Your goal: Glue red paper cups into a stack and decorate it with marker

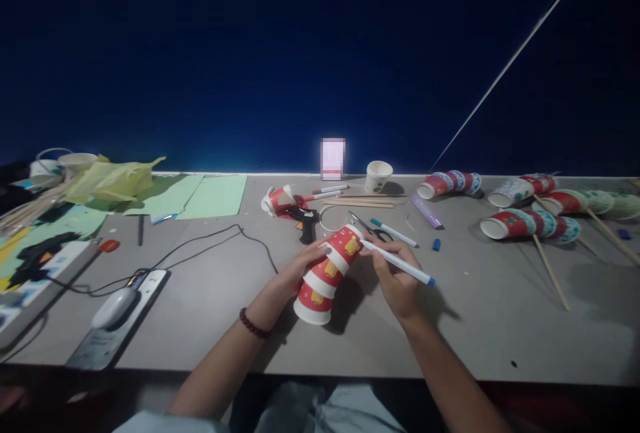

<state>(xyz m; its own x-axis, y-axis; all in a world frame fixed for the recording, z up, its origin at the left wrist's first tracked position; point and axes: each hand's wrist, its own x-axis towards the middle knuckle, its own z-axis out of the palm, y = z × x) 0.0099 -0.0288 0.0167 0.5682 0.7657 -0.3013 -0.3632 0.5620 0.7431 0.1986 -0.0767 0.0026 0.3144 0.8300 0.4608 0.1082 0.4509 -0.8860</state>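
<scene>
My left hand (pixel 299 271) is closed round a stack of red and white paper cups (pixel 327 275), held tilted above the grey table (pixel 210 313), open end toward me. My right hand (pixel 395 279) grips a white marker with a blue end (pixel 397 263); its tip touches the upper cup of the stack. A dark bead bracelet (pixel 253 326) is on my left wrist.
A black glue gun (pixel 304 219), scissors (pixel 373 227), another marker (pixel 395 233), wooden sticks and a white cup (pixel 379 176) lie behind the stack. Cup chains on sticks (pixel 530 226) lie at right. Green paper (pixel 213 196), a power strip (pixel 117 313) and cable are at left.
</scene>
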